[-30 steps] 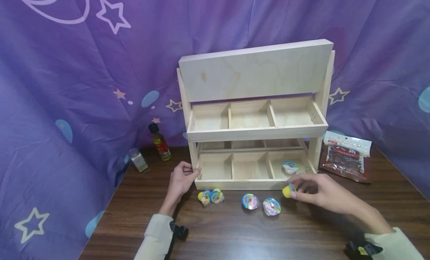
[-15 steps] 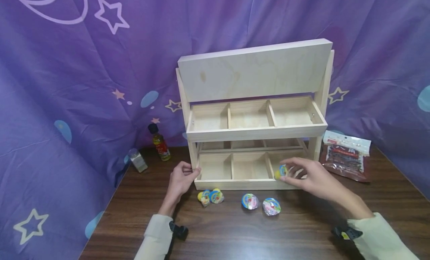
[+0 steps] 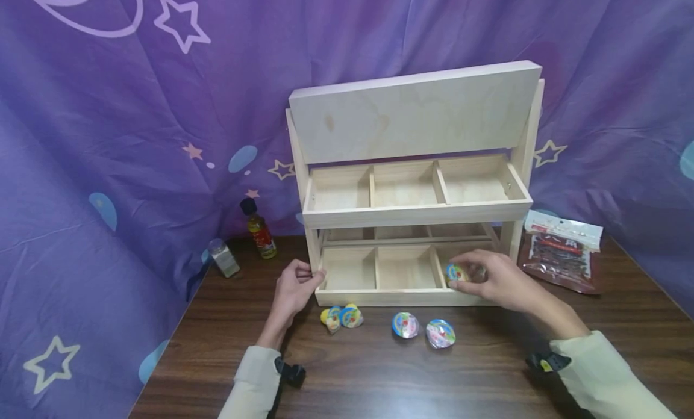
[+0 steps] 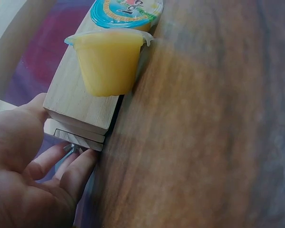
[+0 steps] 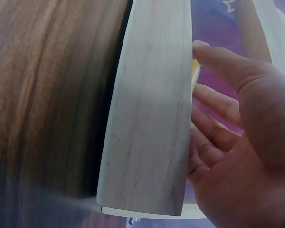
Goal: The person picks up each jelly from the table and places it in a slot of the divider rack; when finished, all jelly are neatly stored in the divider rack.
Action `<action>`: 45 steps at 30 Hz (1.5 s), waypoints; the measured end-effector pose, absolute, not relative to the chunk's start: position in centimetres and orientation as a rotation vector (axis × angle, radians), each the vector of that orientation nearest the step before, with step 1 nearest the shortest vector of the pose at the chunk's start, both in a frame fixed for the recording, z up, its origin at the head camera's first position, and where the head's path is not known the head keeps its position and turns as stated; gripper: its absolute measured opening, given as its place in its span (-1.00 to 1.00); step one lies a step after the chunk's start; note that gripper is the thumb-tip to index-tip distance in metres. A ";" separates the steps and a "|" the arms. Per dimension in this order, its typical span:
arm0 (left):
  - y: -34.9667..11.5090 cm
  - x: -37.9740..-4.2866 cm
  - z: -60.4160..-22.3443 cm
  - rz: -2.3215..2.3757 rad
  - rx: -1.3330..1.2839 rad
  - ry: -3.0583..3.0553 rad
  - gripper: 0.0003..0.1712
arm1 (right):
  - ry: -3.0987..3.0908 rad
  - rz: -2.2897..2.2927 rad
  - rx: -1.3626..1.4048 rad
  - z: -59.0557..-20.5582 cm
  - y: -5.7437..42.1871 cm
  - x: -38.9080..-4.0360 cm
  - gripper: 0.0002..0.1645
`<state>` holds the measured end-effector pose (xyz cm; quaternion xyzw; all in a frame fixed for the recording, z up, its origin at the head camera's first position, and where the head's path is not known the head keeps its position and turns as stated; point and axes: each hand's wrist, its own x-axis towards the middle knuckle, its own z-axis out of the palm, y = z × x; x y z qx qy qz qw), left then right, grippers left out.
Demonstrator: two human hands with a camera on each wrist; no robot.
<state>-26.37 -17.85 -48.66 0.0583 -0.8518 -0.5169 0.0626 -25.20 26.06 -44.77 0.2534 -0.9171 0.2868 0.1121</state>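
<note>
A wooden two-tier rack (image 3: pixel 390 298) with divided trays stands on the table. My left hand (image 3: pixel 291 289) grips the left end of its lower tray, thumb on the inner side and fingers outside around a metal bolt in the left wrist view. With thumb and fingers, my right hand (image 3: pixel 506 283) holds a small yellow jelly cup (image 3: pixel 455 273) with a printed lid, low in the lower right compartment against the divider. The tray's front board (image 5: pixel 145 109) hides most of that cup in the right wrist view. Another jelly cup in this compartment is mostly hidden behind my right hand.
Two yellow jelly cups (image 3: pixel 351 316) lie before the rack's left end. Two pinkish ones, a jelly cup (image 3: pixel 405 325) and another cup (image 3: pixel 441 334), lie further right. A sauce bottle (image 3: pixel 262 232) and shaker (image 3: pixel 223 259) stand left; a spice bag (image 3: pixel 558 256) lies right.
My right hand has carried the yellow jelly cup from in front of the rack over the tray's front edge and down into the lower right compartment. My left hand stays put.
</note>
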 end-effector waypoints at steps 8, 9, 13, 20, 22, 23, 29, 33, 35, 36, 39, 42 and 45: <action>-17.6 -26.3 -48.5 -1.561 0.172 -2.561 -0.57 | -2.702 0.826 0.760 -44.8 26.1 -25.2 -0.49; -17.6 -26.3 -48.5 -1.563 0.172 -2.559 -0.56 | -2.706 0.821 0.758 -44.8 26.1 -25.3 -0.49; -17.6 -26.3 -48.5 -1.559 0.179 -2.562 -0.57 | -2.731 0.790 0.746 -44.8 26.0 -25.6 -0.51; -17.7 -26.2 -48.7 -1.558 0.176 -2.566 -0.56 | -2.728 0.754 0.777 -44.9 26.1 -25.8 -0.56; -17.7 -26.3 -48.7 -1.561 0.176 -2.565 -0.56 | -2.720 0.746 0.775 -44.9 26.2 -25.8 -0.59; -17.7 -26.3 -48.8 -1.561 0.173 -2.564 -0.56 | -2.716 0.740 0.773 -45.0 26.2 -25.7 -0.61; -17.8 -26.3 -48.8 -1.557 0.166 -2.560 -0.55 | -2.689 0.718 0.771 -45.2 26.3 -25.6 -0.70; -17.8 -26.3 -48.7 -1.564 0.171 -2.561 -0.55 | -2.684 0.713 0.760 -45.2 26.4 -25.4 -0.73; -17.8 -26.3 -48.8 -1.567 0.171 -2.559 -0.55 | -2.683 0.715 0.753 -45.2 26.4 -25.3 -0.77; -17.8 -26.3 -48.8 -1.568 0.172 -2.558 -0.55 | -2.683 0.718 0.747 -45.2 26.5 -25.2 -0.80; -17.8 -26.3 -48.7 -1.571 0.172 -2.556 -0.55 | -2.671 0.715 0.730 -45.3 26.7 -24.8 -0.85; -17.8 -26.2 -48.6 -1.575 0.168 -2.553 -0.55 | -2.647 0.709 0.716 -45.4 27.0 -24.6 -0.85; -17.7 -26.2 -48.6 -1.576 0.167 -2.551 -0.56 | -2.633 0.704 0.701 -45.4 27.3 -24.5 -0.80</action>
